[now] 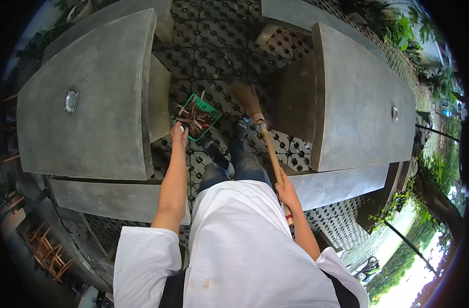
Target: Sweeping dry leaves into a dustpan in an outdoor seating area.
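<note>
My left hand (179, 135) grips the near left edge of a green plastic basket (212, 110), something white showing by the thumb. Brown dry leaves (195, 117) fill the basket, and a few stick up past its rim. In my right hand (288, 191) is the wooden handle of a broom (272, 148), held near its lower end. The broom's bristles (244, 96) point away from me, low over the paving, and look blurred. Blue ties show where the bristles meet the handle. My shoes (240, 129) stand between the basket and the broom head.
Concrete tables (99, 134) (357, 127) flank me, each bearing a small shiny dish (71, 101) (395, 114). Concrete benches (115, 198) (342, 184) run alongside. Underfoot lie perforated paving blocks (215, 57). Wooden chairs (49, 250) stand at the lower left, plants (405, 32) at the right.
</note>
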`<action>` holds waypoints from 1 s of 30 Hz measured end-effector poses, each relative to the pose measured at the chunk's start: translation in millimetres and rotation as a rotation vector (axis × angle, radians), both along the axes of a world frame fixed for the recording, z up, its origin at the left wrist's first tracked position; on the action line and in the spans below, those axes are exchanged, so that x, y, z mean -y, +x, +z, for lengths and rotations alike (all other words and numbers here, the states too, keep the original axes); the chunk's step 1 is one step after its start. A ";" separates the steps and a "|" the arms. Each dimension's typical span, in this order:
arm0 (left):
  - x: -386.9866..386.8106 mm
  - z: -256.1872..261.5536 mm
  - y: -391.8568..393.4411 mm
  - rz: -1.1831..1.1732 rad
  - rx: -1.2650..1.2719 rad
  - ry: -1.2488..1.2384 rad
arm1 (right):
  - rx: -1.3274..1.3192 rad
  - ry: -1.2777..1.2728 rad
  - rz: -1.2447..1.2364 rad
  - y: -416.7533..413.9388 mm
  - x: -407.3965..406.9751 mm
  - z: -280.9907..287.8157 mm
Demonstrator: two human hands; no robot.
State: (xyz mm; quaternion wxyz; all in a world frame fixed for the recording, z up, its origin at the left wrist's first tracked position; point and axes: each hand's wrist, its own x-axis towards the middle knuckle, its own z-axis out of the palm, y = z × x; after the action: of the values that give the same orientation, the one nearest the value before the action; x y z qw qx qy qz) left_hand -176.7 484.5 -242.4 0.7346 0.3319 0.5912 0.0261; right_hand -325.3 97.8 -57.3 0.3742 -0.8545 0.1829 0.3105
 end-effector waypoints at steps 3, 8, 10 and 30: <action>13.5 17.1 5.0 0.055 -0.027 0.011 | -0.079 -0.221 -0.016 10.0 -0.5 -24.8; -2.2 16.7 -5.2 0.163 -0.019 0.036 | -0.243 0.063 -0.260 18.0 -7.7 -38.5; -6.7 13.7 -11.6 0.121 0.032 0.017 | -0.321 0.141 -0.166 8.3 -7.8 -21.7; -20.2 0.6 -25.8 0.170 -0.016 0.060 | -0.085 -0.004 0.215 93.2 -49.6 -48.7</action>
State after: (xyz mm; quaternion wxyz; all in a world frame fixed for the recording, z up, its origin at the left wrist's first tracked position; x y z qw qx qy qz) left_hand -202.5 504.7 -241.8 0.7147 0.3024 0.6222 0.1033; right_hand -232.1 147.4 -106.0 0.3291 -0.8560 0.1062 0.3844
